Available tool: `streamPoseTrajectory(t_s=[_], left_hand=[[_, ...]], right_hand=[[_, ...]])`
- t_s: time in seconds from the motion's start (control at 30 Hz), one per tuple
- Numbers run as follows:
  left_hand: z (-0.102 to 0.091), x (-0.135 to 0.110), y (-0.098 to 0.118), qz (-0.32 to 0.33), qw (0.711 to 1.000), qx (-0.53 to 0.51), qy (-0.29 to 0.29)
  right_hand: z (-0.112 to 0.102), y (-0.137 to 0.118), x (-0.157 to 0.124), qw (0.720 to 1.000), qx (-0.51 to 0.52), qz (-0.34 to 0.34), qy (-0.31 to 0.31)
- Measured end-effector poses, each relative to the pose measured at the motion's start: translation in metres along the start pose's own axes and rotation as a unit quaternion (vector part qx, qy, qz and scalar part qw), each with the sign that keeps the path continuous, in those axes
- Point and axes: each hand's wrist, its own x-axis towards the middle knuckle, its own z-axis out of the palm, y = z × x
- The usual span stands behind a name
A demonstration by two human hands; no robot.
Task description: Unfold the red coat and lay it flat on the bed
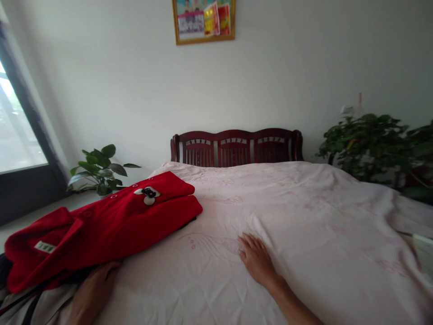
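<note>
Our right hand lies open, fingers spread flat on the pale pink bedcover — a light, even touch — while our left hand meets the red coat, its grip hard to tell.

1. The right hand rests on the pale pink bedspread, and a hand could slide across the fabric toward the dark red wooden headboard.
2. The folded red coat blocks the way left, between that hand and the potted plant by the window.
3. The left hand lies against the coat's lower edge, beside striped cloth.
4. On the right, a white object sits at the bed's edge, with a bushy potted plant beyond.
</note>
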Motion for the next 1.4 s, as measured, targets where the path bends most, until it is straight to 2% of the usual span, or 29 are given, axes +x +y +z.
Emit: streamPoseTrajectory(t_s=[0.37, 0.67, 1.0, 1.27, 1.4], left_hand=[[-0.0007, 0.0025, 0.0000, -0.003, 1.000, -0.004, 0.020], [0.0015, 0.0043, -0.0037, 0.006, 1.000, 0.001, 0.012], [-0.0047, 0.0017, 0.0046, -0.004, 1.000, -0.001, 0.003], [-0.0003, 0.0027, -0.0018, 0.010, 1.000, 0.001, 0.000], [0.0026, 0.0026, -0.0039, 0.009, 1.000, -0.006, 0.019]], right_hand=[[0.0009, 0.0010, 0.0003, 1.000, 0.009, -0.002, 0.013], [-0.0002, 0.0006, 0.0003, 1.000, -0.002, 0.000, 0.002], [0.0006, 0.0004, 0.0001, 1.000, 0.000, 0.000, 0.012], [0.0068, 0.0047, 0.0020, 1.000, 0.014, -0.003, 0.021], [0.0079, 0.0066, 0.0028, 1.000, 0.015, -0.006, 0.025]])
